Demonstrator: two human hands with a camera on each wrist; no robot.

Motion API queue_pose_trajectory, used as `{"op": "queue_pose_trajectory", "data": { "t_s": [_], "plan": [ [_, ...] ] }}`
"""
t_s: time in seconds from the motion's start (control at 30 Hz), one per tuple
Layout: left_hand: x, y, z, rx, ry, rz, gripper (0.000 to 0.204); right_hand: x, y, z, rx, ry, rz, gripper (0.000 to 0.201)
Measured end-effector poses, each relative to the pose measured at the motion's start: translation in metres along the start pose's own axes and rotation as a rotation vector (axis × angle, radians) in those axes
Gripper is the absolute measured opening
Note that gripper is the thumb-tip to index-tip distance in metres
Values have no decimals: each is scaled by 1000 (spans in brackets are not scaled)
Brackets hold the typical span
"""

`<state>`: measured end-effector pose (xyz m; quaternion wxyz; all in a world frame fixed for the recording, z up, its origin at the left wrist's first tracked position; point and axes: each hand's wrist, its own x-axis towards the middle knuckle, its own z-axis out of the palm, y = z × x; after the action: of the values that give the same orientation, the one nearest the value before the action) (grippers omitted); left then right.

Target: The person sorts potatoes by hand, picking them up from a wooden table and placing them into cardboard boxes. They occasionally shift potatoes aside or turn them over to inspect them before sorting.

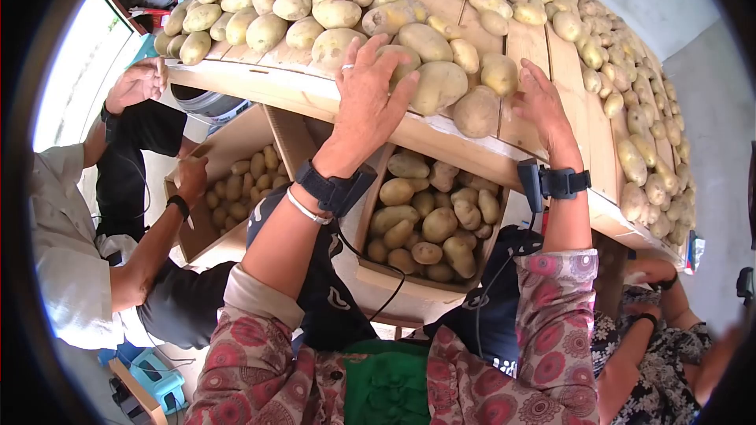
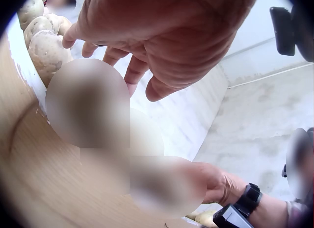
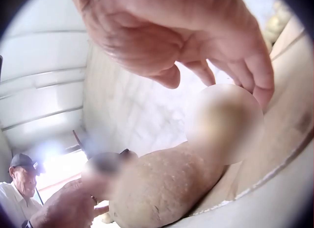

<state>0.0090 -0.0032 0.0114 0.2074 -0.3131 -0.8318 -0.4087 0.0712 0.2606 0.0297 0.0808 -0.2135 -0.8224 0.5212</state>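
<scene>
Several pale yellow potatoes (image 1: 439, 88) lie near the front edge of the wooden table (image 1: 528, 122) in the head view, between my two hands. My left hand (image 1: 374, 98) is spread over the left side of this group, its fingers straight and its fingertips at a potato. On the group's other side my right hand (image 1: 543, 106) is held with loosely bent fingers close beside the potatoes. Neither palm grips anything. In the right wrist view a large potato (image 3: 162, 184) lies below my right hand (image 3: 181, 37); blurred patches hide part of the scene there and in the left wrist view.
Below the table edge, a box (image 1: 364, 244) of potatoes stands between my knees, and a cardboard box (image 1: 193, 244) holds more at left. Heaped potatoes (image 1: 630, 161) cover the table's far and right parts. One person (image 1: 79, 252) sits at left, another (image 1: 654, 346) at right.
</scene>
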Motion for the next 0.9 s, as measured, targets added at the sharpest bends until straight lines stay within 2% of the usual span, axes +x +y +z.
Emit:
{"op": "queue_pose_trajectory", "data": {
  "t_s": [0.1, 0.17, 0.2, 0.27, 0.47, 0.57, 0.63, 0.67, 0.73, 0.77, 0.8, 0.83, 0.87, 0.9],
  "plan": [
    [1, -4, 5, -6, 16, 24, 28, 6, 16, 4, 60, -101, 1, 53],
    [-1, -4, 5, -23, 21, 40, 28, -2, 3, 3, 140, -103, -33, 54],
    [-1, -3, 4, 0, 19, 65, 28, -5, 0, 5, 219, -118, 4, 53],
    [-1, -5, 5, 99, 45, 125, 29, -7, 3, 4, 215, -129, 22, 52],
    [1, -7, 4, 50, 24, 138, 28, -19, -6, 2, 145, -91, 34, 49],
    [4, 12, -6, -31, -3, 163, 24, -31, -3, -7, 39, -57, -26, 42],
    [3, 12, -8, -54, -21, 107, 22, -39, -7, -7, -90, -96, -173, 31],
    [2, 10, -9, -27, -57, 68, 25, -51, -7, -3, 50, -230, -184, 21],
    [2, 4, -8, -3, -80, 48, 27, -80, -5, 25, 75, -511, -129, 17],
    [1, -5, -3, 39, -25, 74, 27, -83, 10, 43, -67, -683, -107, 17],
    [2, -13, 2, 80, 37, 104, 27, -88, 34, 62, -225, -768, -338, 20],
    [1, -16, 3, 59, 58, 126, 25, -95, 52, 75, -353, -862, -329, 21],
    [2, -15, 3, 59, 44, 102, 26, -98, 116, 96, -406, -763, -530, 20],
    [0, -13, 2, 57, 25, 69, 27, -105, 135, 104, -473, -730, -560, 18]
  ]
}}
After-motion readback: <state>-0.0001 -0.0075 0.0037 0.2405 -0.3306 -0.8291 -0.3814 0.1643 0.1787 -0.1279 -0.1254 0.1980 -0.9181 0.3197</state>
